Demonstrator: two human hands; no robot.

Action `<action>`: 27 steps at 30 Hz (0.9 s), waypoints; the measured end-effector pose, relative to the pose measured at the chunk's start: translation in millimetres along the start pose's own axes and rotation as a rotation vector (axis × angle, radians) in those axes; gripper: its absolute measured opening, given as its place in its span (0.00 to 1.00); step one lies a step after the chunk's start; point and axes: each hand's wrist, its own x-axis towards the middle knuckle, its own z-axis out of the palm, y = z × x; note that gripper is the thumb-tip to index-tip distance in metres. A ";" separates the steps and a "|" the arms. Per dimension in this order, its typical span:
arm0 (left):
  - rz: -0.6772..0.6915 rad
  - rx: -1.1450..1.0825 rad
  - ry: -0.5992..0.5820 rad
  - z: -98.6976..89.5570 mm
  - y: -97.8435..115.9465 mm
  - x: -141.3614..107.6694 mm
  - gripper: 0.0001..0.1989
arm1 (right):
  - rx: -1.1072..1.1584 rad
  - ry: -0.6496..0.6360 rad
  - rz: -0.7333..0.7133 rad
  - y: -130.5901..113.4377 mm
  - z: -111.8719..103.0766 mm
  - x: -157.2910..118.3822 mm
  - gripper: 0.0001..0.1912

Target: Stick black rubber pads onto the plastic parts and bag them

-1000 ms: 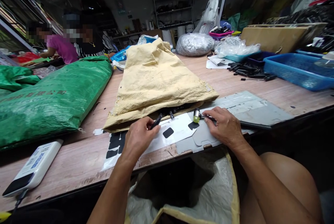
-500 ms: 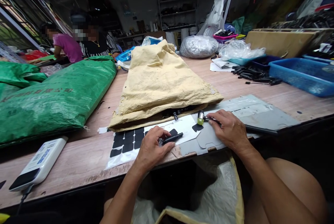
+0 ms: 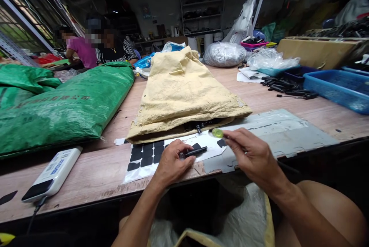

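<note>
My left hand [image 3: 172, 164] is closed on a slim black pen-like tube [image 3: 199, 151], holding it low over the table edge with its narrow end pointing right. My right hand [image 3: 255, 153] grips a small mallet [image 3: 217, 133] with a translucent yellow-green face. The mallet's head is raised and slightly blurred, right of the tube and apart from it; its dark handle runs back beneath my hand. Under my left hand lies a white sheet of black stickers [image 3: 146, 159]. A small black part [image 3: 198, 128] stands at the mouth of the beige sack [image 3: 187, 93].
A full green sack [image 3: 66, 108] and a white power bank [image 3: 53, 174] with a cable occupy the left. Grey board [image 3: 291, 128] covers the right front edge. Black pieces [image 3: 288, 87] lie beside a blue basket [image 3: 340, 89]. An open lined sack [image 3: 269, 216] hangs below; two people sit far left.
My right hand has lifted the mallet off the board, its head now tilted up and its handle end lowered. My left hand keeps the black tube in place. The view has shifted slightly.
</note>
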 end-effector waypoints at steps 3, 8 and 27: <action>0.003 -0.022 -0.003 1.2 -4.4 -0.3 0.09 | 0.097 -0.107 0.021 -17.9 16.6 -4.0 0.14; 0.015 -0.044 -0.010 2.1 -8.8 0.5 0.05 | 0.127 -0.119 -0.033 -35.5 33.1 -7.4 0.17; -0.018 -0.072 -0.005 1.1 -8.6 0.4 0.09 | -0.047 -0.096 -0.030 -9.6 18.9 -4.0 0.15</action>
